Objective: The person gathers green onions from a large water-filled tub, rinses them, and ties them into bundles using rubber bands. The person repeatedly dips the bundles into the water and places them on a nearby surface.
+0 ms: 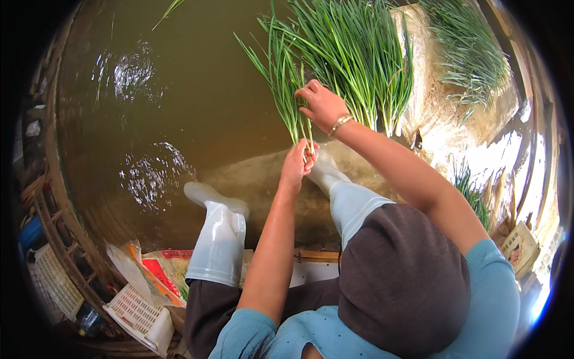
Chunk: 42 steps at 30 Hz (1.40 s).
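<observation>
My left hand (297, 167) grips the pale stem ends of a small bunch of green chives (283, 92), whose leaves fan out upward over the water. Just above it, my right hand (323, 107) is held against the bunch with bent fingers, thumb apart from the forefinger. Whether a stalk is pinched there I cannot tell. A bracelet (341, 126) circles the right wrist. Beside this hand lies a large pile of chives (354, 54), white stem ends pointing towards me.
Murky water (188, 103) fills the left and middle. My white rubber boots (219, 242) rest around a submerged ledge (264, 175). More greens (475, 58) lie on a plastic-covered bundle (448, 105) at right. A white plastic basket (139, 314) and printed sacks (166, 269) stand lower left.
</observation>
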{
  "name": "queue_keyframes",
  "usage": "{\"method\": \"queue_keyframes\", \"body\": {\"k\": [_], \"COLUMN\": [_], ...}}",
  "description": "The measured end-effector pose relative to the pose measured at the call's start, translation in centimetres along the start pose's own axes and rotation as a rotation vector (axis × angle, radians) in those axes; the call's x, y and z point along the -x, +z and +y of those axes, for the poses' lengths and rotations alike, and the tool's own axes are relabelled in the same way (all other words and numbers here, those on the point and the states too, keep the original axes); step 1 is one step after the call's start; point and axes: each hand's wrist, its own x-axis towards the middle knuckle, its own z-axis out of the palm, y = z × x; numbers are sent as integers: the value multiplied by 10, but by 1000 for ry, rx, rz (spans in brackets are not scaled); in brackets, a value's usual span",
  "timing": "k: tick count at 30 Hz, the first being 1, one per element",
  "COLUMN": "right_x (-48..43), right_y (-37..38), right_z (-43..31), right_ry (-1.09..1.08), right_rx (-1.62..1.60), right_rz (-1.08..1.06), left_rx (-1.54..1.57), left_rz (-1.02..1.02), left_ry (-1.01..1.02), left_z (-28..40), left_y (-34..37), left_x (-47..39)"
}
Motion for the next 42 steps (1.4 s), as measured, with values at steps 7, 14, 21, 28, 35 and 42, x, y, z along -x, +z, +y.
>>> {"method": "queue_keyframes", "body": {"k": [7,14,21,28,35,42], "right_x": [5,27,1,-33,-38,-37], "right_y": [-18,-25,-33,-18,-23,-16], "right_z": [0,2,13,16,22,2], "right_ry": [30,408,453,276,317,451], "right_rx": [-671,-1181,-873,-378,-383,-837], "right_rz": [-129,-214,176,-346,52,-194], "left_rx": [193,309,321,366,399,447], "left_rz": [139,66,56,34,-2,-97], "left_ry": [59,14,48,23,48,16], "left_z": [1,-1,-11,-19,-23,-25], "left_y": [3,-3,-1,-6,-32,-48], "left_x": [-1,-4,9,19,37,50]}}
